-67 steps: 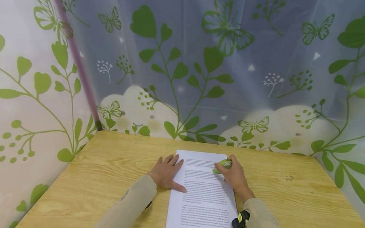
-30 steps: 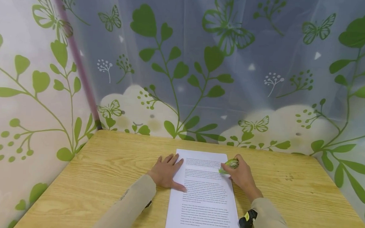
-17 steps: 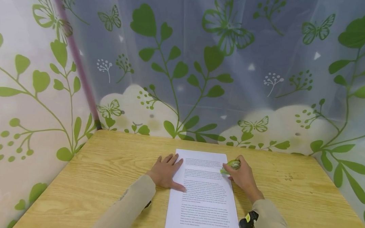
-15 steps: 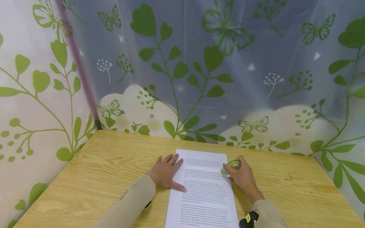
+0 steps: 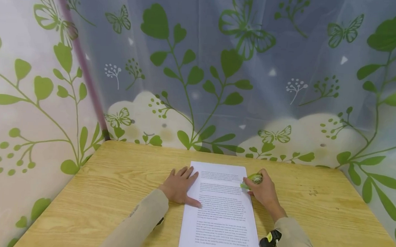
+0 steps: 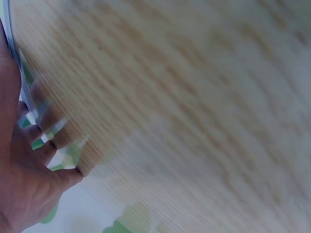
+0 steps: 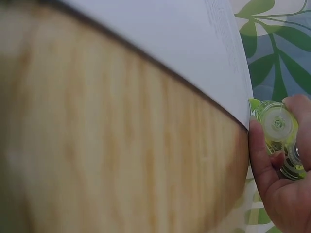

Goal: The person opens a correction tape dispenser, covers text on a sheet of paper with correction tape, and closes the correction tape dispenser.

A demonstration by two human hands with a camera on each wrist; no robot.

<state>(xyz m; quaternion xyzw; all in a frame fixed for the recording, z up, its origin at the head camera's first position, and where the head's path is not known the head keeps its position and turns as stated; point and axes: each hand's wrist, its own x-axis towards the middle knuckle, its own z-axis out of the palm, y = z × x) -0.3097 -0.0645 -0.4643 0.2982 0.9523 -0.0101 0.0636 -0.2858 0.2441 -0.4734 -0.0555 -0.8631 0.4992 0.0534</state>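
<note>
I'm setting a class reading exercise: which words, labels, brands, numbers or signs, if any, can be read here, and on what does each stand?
No text can be read.
Paper: paragraphs of print, too small to read.
Yellow label on the black wrist device: any marking too small to read.
Green tape dispenser: no readable lettering.
Left sleeve: dark mark, too blurred to make out.

There are two hands (image 5: pixel 178 187) (image 5: pixel 264 191), one tape dispenser (image 7: pixel 276 122), one page (image 5: pixel 222 213), one table (image 5: pixel 133 165).

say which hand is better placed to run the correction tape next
Likely the right hand: it grips the correction tape at the right edge of the printed page, while the left hand lies spread across the left edge.
</note>
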